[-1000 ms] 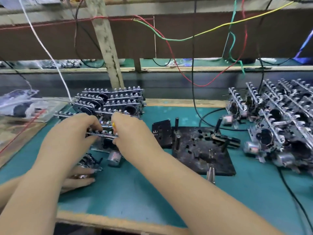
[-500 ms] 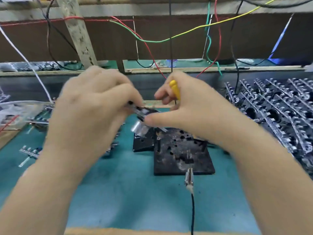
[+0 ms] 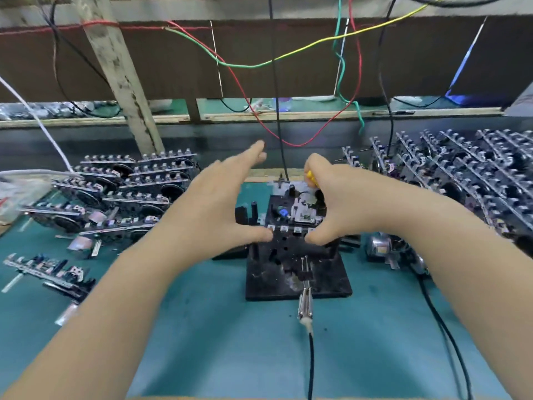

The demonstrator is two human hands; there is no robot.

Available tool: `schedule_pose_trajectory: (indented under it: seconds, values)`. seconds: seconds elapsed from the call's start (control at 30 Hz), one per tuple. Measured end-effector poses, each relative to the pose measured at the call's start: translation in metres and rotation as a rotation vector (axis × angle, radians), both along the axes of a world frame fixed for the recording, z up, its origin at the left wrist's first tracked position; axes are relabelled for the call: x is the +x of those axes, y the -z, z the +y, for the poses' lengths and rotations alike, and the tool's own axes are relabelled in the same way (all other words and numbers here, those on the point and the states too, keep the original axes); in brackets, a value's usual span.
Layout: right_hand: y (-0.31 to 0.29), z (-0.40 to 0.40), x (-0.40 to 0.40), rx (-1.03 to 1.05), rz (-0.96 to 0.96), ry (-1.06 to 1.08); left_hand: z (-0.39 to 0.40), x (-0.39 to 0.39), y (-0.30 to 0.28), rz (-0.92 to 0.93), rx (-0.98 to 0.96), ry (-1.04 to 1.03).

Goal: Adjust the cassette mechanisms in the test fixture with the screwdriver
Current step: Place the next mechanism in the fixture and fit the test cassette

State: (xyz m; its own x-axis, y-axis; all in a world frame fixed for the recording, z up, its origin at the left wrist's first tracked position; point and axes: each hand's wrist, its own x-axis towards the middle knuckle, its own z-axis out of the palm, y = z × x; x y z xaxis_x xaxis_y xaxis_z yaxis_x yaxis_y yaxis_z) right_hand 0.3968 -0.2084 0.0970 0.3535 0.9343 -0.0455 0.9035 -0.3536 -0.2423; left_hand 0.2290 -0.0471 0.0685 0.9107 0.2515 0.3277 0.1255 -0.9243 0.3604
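A black test fixture (image 3: pixel 320 275) sits on the teal bench mat at centre. A cassette mechanism (image 3: pixel 297 216) lies on its far half. My left hand (image 3: pixel 219 209) hovers at the mechanism's left side, fingers straight and spread, thumb touching the mechanism's front row of keys. My right hand (image 3: pixel 343 203) is at its right side, fingers curled round a yellow-handled screwdriver (image 3: pixel 312 178), thumb at the front keys. Only the screwdriver's yellow handle shows; its tip is hidden.
Stacked cassette mechanisms lie to the left (image 3: pixel 135 189) and in a larger pile to the right (image 3: pixel 467 183). Loose mechanisms (image 3: pixel 49 269) lie at the near left. A metal probe with a black cable (image 3: pixel 305 307) rests on the fixture's front edge. Coloured wires hang above.
The mechanism was picked from the left pile, carried in both hands, and now sits on the fixture. My left hand has opened and let go; my right still holds the screwdriver.
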Motion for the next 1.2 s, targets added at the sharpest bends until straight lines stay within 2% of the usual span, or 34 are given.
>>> schedule_pose_trajectory:
  seconds: [0.1, 0.17, 0.33, 0.63, 0.77, 0.9, 1.07, 1.2]
  values:
    - [0.011, 0.009, 0.001, -0.036, 0.01, -0.074, 0.014, 0.006, 0.011, 0.214, -0.08, -0.013]
    - [0.018, 0.013, 0.003, -0.048, 0.037, -0.089, 0.021, 0.009, 0.017, 0.281, -0.138, -0.006]
    - [0.028, 0.017, 0.01, -0.039, 0.109, -0.088, 0.027, 0.013, 0.022, 0.258, -0.23, -0.035]
    - [0.006, 0.0, 0.026, -0.206, -0.024, -0.032, 0.019, 0.018, 0.022, 0.273, -0.273, -0.089]
    - [0.007, -0.005, 0.029, -0.172, 0.018, -0.01, 0.019, 0.012, 0.024, 0.312, -0.3, -0.113]
    - [0.015, -0.011, 0.034, -0.116, 0.041, 0.011, 0.015, -0.001, 0.051, 0.467, -0.194, -0.259]
    - [0.024, -0.011, 0.032, -0.068, 0.046, 0.046, 0.01, -0.003, 0.074, 0.494, -0.149, -0.351]
    - [0.026, -0.009, 0.032, -0.076, 0.056, 0.062, 0.011, 0.005, 0.072, 0.495, -0.224, -0.393]
